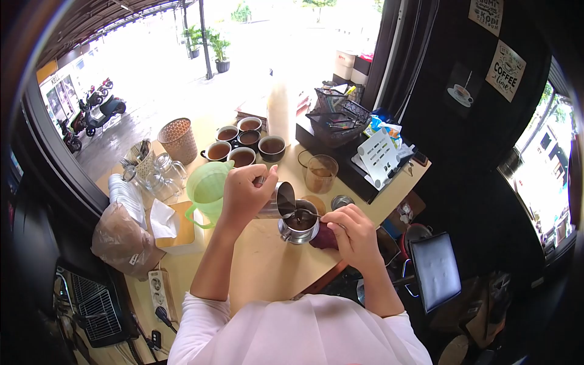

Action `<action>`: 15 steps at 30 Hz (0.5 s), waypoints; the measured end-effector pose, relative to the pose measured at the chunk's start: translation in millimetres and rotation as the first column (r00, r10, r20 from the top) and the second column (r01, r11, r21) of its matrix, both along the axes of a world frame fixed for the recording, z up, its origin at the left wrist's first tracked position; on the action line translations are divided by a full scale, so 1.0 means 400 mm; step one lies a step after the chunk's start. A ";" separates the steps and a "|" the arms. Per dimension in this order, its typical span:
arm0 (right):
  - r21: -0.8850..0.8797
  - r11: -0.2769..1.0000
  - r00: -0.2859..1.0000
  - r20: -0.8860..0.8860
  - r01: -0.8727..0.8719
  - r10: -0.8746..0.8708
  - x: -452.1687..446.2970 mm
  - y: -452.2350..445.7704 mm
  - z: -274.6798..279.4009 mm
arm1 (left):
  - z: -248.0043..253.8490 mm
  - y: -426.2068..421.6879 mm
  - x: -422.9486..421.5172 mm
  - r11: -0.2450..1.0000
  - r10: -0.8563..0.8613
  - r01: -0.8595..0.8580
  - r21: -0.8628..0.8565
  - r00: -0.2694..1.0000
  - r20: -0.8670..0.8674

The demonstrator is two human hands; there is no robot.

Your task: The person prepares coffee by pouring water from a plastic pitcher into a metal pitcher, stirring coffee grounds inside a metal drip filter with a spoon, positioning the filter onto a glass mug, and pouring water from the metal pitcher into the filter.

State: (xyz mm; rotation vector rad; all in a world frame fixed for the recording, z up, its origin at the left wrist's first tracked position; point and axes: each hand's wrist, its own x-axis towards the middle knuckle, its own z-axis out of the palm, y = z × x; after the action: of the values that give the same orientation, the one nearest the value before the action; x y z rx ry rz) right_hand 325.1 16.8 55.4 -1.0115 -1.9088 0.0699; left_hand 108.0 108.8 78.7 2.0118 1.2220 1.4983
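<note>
My left hand (248, 190) is closed round a metal jug (282, 199), tilted with its mouth over a metal cup (299, 233). Dark liquid shows inside the cup, which stands on the table. Between the fingers of my right hand (353, 231) is the handle of a spoon (314, 213), whose other end dips into that cup. Just left of my left hand stands a light green plastic pitcher (204, 185). Behind the cup is a clear glass (321, 173) with brownish contents. A small round metal piece (342, 201) lies beyond my right hand.
Several dark cups of brown liquid (249, 139) stand behind the green pitcher, near a woven basket (177, 140). Glass mugs (164, 176), a tissue box (182, 228) and a bagged stack (125, 240) line the left. A black pen basket (337, 125) and paper sheet (378, 158) sit at right.
</note>
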 end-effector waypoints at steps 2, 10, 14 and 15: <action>-0.009 1.000 0.999 0.040 0.026 -0.025 -0.008 -0.004 0.006 | 0.000 -0.001 0.000 1.000 -0.001 0.001 0.002 1.000 -0.003; -0.002 1.000 0.999 0.035 0.020 -0.020 -0.005 0.001 0.003 | -0.003 0.002 -0.002 1.000 -0.007 0.007 0.001 1.000 -0.009; -0.035 0.999 1.000 0.030 -0.001 0.002 -0.009 -0.003 0.004 | 0.005 -0.003 0.001 1.000 0.008 -0.007 0.017 1.000 -0.025; -0.043 0.999 1.000 0.015 -0.012 0.013 -0.007 -0.003 0.001 | 0.004 -0.003 0.001 1.000 0.005 -0.005 0.018 1.000 -0.022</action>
State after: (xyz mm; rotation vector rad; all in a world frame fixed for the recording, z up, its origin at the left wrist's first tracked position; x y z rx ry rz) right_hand 322.3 15.6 55.7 -1.0313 -1.9348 0.1115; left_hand 108.4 107.8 80.5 2.0434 1.2267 1.4989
